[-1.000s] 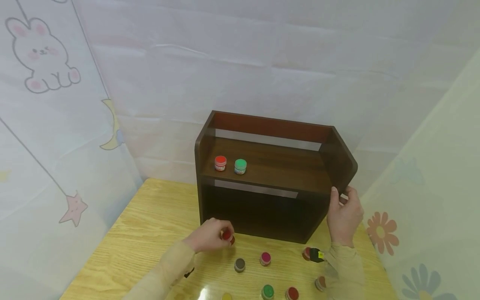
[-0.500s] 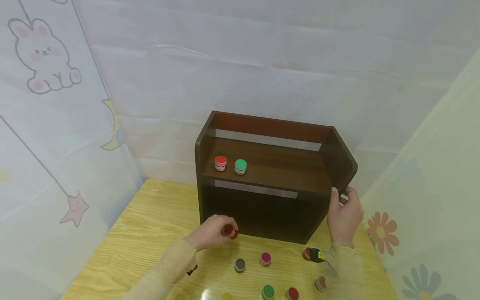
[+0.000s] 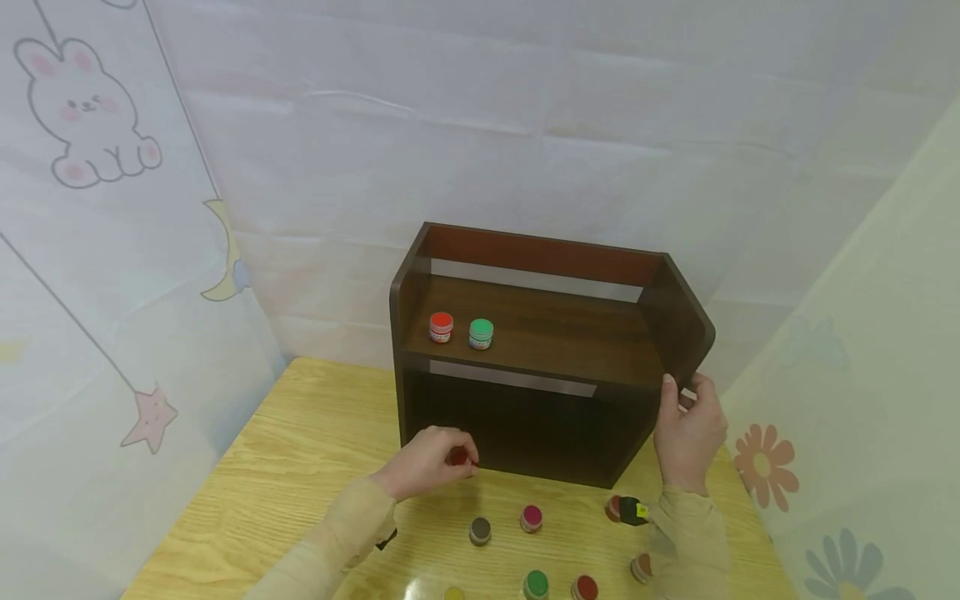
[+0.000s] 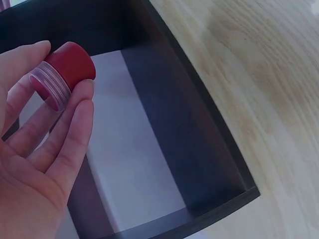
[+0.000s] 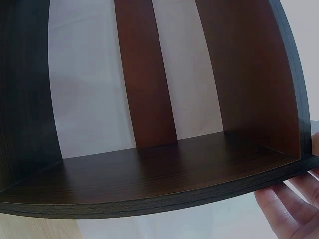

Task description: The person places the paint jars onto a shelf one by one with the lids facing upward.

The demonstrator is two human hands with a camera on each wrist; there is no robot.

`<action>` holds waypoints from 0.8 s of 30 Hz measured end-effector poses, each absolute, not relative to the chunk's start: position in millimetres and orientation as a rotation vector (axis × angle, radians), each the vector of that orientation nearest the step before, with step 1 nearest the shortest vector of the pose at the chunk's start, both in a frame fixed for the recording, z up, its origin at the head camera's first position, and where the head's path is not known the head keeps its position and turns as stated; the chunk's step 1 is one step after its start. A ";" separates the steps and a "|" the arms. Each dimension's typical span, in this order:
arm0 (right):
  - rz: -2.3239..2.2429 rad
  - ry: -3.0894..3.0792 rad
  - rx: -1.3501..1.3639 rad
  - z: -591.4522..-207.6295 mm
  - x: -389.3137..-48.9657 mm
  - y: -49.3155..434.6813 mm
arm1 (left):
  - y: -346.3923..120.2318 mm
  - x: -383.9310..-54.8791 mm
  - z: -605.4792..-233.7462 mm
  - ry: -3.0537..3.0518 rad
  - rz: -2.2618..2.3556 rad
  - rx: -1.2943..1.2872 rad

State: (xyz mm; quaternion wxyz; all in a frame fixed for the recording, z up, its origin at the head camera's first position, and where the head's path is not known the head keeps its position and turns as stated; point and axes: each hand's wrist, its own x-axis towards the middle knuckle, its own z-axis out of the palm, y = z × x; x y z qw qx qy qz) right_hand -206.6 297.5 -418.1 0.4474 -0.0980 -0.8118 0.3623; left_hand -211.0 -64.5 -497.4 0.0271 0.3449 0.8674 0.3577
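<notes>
In the head view my left hand [image 3: 429, 461] pinches a small red paint jar at the lower front of a dark brown two-tier shelf [image 3: 540, 333]. The left wrist view shows the jar [image 4: 72, 64] tilted between thumb and fingers, its clear ridged band facing the palm side. My right hand [image 3: 690, 437] grips the shelf's right side panel, thumb in front. Fingers of that hand [image 5: 291, 209] wrap the panel's outer side in the right wrist view. On the upper board stand a bright red jar [image 3: 441, 327] and a green jar [image 3: 481, 333], side by side near the left end.
Several jars stand on the wooden table [image 3: 300, 467] before the shelf, among them a grey one [image 3: 480, 531], a magenta one [image 3: 531, 518], a dark green one [image 3: 536, 584] and a red one [image 3: 584, 587]. A brown jar [image 3: 641, 567] lies close to my right sleeve [image 3: 686, 533].
My left hand has lifted the red jar slightly and moved it a little right and toward the shelf's lower opening. My right hand stays in place on the side panel.
</notes>
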 end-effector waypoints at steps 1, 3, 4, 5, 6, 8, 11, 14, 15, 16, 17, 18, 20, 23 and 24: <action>0.897 -2.009 -0.242 -418.3 -206.7 297.6 | -63.9 -211.3 -496.1 2.682 1.105 1.073; 0.897 -2.010 -0.240 -418.7 -206.8 297.8 | -62.5 -212.2 -493.6 2.690 1.099 1.089; 0.896 -2.009 -0.241 -418.7 -206.9 297.7 | -61.9 -212.2 -491.7 2.694 1.095 1.096; 0.895 -2.009 -0.242 -418.8 -207.0 297.8 | -61.3 -212.1 -489.8 2.699 1.090 1.101; 0.895 -2.009 -0.243 -418.6 -207.1 297.6 | -60.6 -212.1 -488.3 2.704 1.086 1.105; 0.893 -2.010 -0.247 -418.7 -207.4 297.6 | -59.7 -212.0 -486.1 2.706 1.085 1.109; 0.892 -2.010 -0.248 -418.6 -207.3 297.5 | -58.7 -211.2 -482.6 2.705 1.087 1.112; 0.891 -2.011 -0.249 -418.8 -207.0 298.0 | -57.6 -209.9 -478.5 2.711 1.082 1.119; 0.892 -2.010 -0.247 -418.7 -206.9 298.0 | -57.0 -209.6 -477.1 2.718 1.074 1.125; 0.892 -2.010 -0.247 -418.7 -206.9 298.3 | -56.4 -209.2 -475.6 2.721 1.070 1.132; 0.893 -2.008 -0.247 -418.6 -206.8 298.4 | -55.7 -208.8 -474.2 2.724 1.068 1.139; 0.895 -2.007 -0.246 -418.5 -206.9 298.6 | -54.8 -208.3 -472.9 2.723 1.071 1.140; 0.897 -2.005 -0.246 -418.4 -207.0 298.6 | -53.3 -207.6 -470.8 2.721 1.077 1.146; 0.899 -2.003 -0.242 -418.7 -207.6 298.8 | -50.9 -206.6 -470.4 2.725 1.073 1.120; 0.898 -2.003 -0.240 -419.2 -208.0 299.1 | -50.1 -206.3 -470.6 2.730 1.068 1.110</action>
